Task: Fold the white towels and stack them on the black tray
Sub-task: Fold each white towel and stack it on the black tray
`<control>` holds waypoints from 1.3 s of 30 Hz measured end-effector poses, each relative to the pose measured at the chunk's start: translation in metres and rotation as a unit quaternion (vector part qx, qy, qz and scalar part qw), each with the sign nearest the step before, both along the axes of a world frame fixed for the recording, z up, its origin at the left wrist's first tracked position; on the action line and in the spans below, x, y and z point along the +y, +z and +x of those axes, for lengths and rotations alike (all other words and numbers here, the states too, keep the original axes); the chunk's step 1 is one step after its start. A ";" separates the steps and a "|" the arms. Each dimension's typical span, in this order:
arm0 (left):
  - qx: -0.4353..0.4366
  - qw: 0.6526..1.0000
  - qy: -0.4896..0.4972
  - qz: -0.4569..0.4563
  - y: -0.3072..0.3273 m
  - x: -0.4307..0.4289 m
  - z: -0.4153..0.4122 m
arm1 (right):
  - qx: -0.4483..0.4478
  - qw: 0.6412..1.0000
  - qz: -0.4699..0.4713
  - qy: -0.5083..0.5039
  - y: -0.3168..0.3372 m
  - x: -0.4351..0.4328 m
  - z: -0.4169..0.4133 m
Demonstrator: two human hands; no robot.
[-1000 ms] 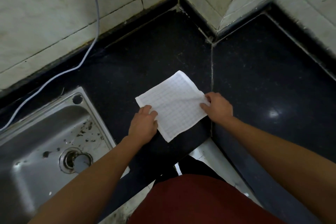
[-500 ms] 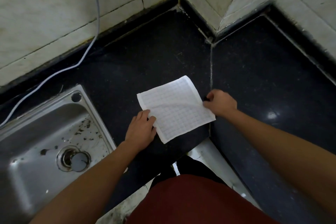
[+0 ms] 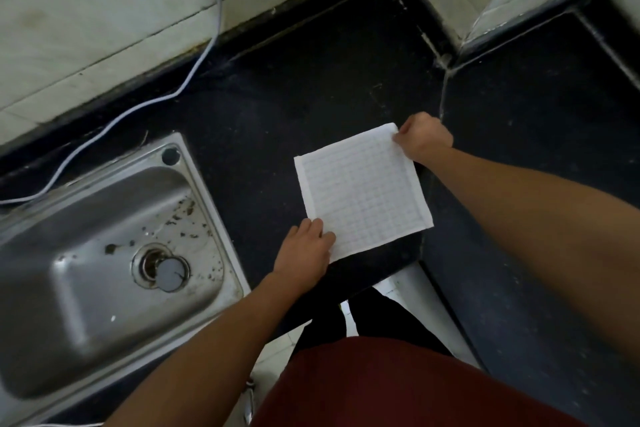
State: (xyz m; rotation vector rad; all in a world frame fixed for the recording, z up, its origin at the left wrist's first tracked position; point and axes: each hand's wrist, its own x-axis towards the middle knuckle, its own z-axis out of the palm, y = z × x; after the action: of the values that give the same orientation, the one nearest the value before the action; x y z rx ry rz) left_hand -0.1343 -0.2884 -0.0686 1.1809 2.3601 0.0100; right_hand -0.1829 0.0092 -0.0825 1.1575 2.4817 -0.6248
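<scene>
A white waffle-weave towel (image 3: 363,189) lies flat as a square on the black countertop (image 3: 277,107), near its front edge. My left hand (image 3: 304,246) rests on the towel's near left corner, fingers laid on the cloth. My right hand (image 3: 424,140) pinches the far right corner with curled fingers. No black tray is in view.
A stainless steel sink (image 3: 100,253) with a drain plug sits to the left of the towel. A thin white cable (image 3: 145,104) runs down the tiled wall and across the counter behind the sink. Tiled walls close the counter at the back, and the counter's corner juts toward me below the towel.
The towel has turned from a diamond toward a squarer lie. My right hand moved from the right corner up to the far right corner; my left hand stays on the near left corner.
</scene>
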 end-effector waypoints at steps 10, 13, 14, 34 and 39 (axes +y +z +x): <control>-0.011 0.999 -0.040 -0.004 0.000 0.005 0.012 | -0.038 0.995 -0.003 0.089 0.034 -0.024 0.092; -0.010 0.999 -0.037 -0.020 0.000 0.007 0.013 | -0.102 0.990 -0.029 0.088 0.030 -0.037 0.124; -0.003 0.999 -0.043 -0.027 0.001 0.008 0.014 | -0.100 0.992 -0.045 0.067 0.027 -0.040 0.130; -0.104 0.970 0.164 0.148 0.034 -0.006 -0.022 | 0.160 0.855 -0.414 -0.268 0.070 -0.021 0.113; -0.083 0.947 0.251 0.181 0.036 0.006 -0.061 | 0.164 0.898 -0.356 -0.197 0.069 -0.005 0.078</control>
State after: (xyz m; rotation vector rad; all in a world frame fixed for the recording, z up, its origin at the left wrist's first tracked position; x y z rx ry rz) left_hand -0.1955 -0.2823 -0.0326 0.6550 2.5004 0.7124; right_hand -0.1045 0.0043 -0.0131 1.3008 1.9180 -1.7864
